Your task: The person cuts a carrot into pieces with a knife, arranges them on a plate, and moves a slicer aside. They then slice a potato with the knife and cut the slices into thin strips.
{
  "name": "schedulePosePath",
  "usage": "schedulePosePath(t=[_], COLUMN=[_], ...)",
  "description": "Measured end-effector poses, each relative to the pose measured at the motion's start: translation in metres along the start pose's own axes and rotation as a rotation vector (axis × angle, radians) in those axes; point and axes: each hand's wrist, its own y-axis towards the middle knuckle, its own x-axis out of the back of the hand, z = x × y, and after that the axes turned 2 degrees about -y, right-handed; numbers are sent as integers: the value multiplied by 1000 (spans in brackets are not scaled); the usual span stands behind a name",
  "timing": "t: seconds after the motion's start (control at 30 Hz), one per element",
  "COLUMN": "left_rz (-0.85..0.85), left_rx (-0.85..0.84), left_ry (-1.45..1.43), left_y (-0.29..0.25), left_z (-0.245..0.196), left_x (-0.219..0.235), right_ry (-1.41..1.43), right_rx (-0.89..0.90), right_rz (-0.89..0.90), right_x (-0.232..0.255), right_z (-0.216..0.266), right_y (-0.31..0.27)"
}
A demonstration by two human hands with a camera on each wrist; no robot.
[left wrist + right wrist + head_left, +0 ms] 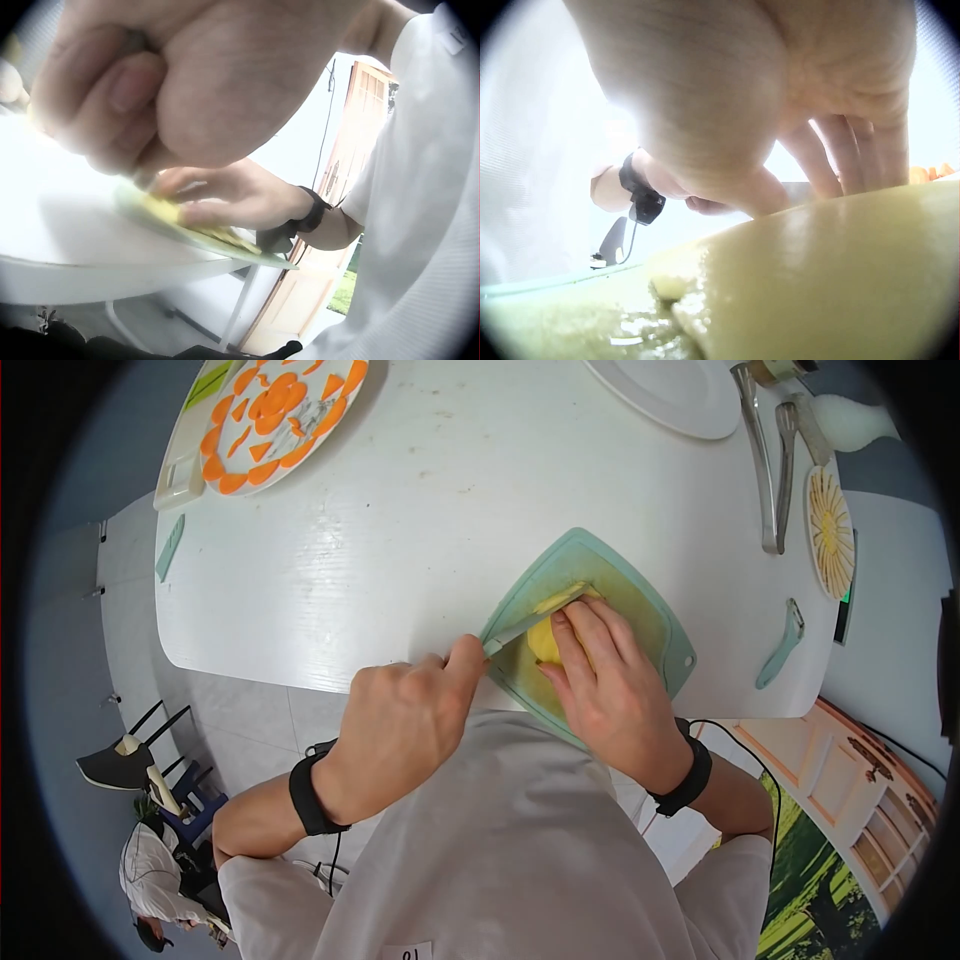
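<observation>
In the head view a small knife (538, 622) has its handle in my left hand (405, 710), the fingers curled round it. The blade slants over a yellow, peeled piece of food (541, 643), along its far edge. My right hand (618, 685) grips that piece, thumb on the near side and fingers on top, close beside the blade. Beneath lies a light green cutting board (572, 544), near the table's front edge. The right wrist view shows the yellow piece (840, 262) with a smooth, wet surface; a pale slice (671, 286) lies beside it.
A white plate with orange slices (275, 400) stands at the far left. A white plate (690, 400), metal tongs (770, 480), a small dish of pale strips (830, 530) and a green peeler (782, 645) lie toward the right. A green-handled tool (171, 548) lies at the left edge.
</observation>
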Motion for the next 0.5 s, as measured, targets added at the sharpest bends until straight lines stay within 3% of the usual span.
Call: schedulePosePath(t=[0.5], left_rz=[-19], left_rx=[3], left_ry=[40], left_y=[-3], left_z=[-3], left_x=[-1], right_ry=[2], right_rx=[-2], right_rz=[16], right_x=[0], right_z=[0], right_y=[-1])
